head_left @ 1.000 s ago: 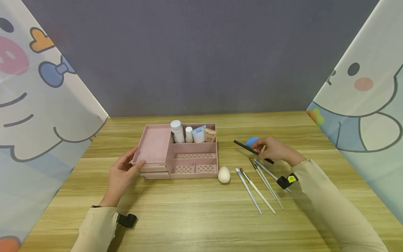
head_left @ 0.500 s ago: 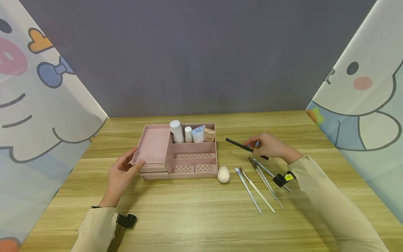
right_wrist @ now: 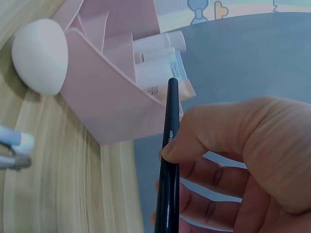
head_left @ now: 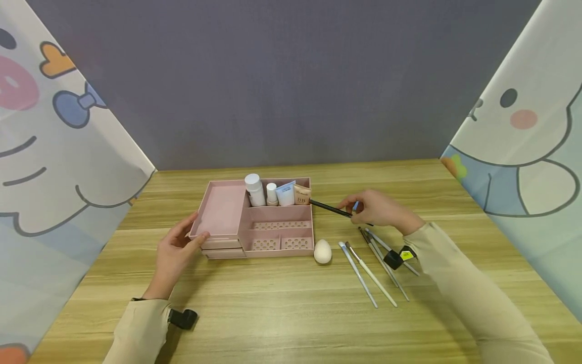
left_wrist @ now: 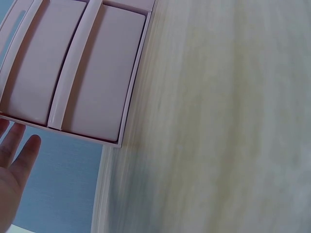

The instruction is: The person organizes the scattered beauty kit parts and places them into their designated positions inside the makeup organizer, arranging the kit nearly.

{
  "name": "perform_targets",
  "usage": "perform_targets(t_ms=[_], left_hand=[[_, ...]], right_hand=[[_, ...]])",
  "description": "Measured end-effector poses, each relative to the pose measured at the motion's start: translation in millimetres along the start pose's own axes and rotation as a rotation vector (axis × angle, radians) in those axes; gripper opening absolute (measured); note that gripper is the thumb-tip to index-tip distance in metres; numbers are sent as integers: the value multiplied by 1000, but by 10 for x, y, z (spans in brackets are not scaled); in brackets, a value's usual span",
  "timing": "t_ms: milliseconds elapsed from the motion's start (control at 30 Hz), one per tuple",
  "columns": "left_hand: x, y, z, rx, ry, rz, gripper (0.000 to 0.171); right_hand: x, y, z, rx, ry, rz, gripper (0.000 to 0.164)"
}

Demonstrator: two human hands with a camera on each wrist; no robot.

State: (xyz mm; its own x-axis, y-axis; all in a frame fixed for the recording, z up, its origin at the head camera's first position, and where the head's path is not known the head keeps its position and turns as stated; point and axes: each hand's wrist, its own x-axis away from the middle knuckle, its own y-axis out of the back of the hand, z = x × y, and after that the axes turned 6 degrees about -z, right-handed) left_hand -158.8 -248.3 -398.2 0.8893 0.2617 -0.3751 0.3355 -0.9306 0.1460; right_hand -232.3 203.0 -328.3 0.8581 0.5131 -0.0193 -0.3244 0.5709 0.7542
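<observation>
My left hand point(head_left: 175, 250) holds the front left corner of a pink cosmetics organizer point(head_left: 224, 207), thumb on the front edge and fingers along the left side. Two drawer fronts point(left_wrist: 104, 73) show in the left wrist view. My right hand point(head_left: 375, 208) pinches a slim black makeup pencil point(right_wrist: 171, 116) between thumb and fingers; the word "Shaper" is printed on it. In the head view the pencil's far tip overlaps the organizer's right edge, by the beige BB tube point(head_left: 302, 195). A white bottle point(head_left: 255, 191), a smaller white-capped bottle point(head_left: 272, 194) and a light blue tube point(head_left: 286, 194) stand beside that tube.
A cream egg-shaped makeup sponge point(head_left: 323, 252) sits at the organizer's front right corner. Several makeup brushes point(head_left: 370, 273) lie on the wooden table point(head_left: 273, 313) to the right. A blue sponge point(head_left: 355, 206) is mostly hidden by my right hand. A grey panel point(head_left: 291, 91) stands behind.
My right hand has carried the black makeup pencil leftward, from near the blue sponge to the organizer's right edge. My left hand stays on the organizer's corner.
</observation>
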Motion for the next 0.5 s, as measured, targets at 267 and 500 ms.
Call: perform_targets(t_ms=[267, 500], left_hand=[[-2, 6, 7, -3, 5, 13, 50], [-2, 8, 6, -5, 14, 12, 50]], right_hand=[[-70, -34, 122, -23, 27, 1, 36], [-160, -102, 225, -2, 61, 6, 35]])
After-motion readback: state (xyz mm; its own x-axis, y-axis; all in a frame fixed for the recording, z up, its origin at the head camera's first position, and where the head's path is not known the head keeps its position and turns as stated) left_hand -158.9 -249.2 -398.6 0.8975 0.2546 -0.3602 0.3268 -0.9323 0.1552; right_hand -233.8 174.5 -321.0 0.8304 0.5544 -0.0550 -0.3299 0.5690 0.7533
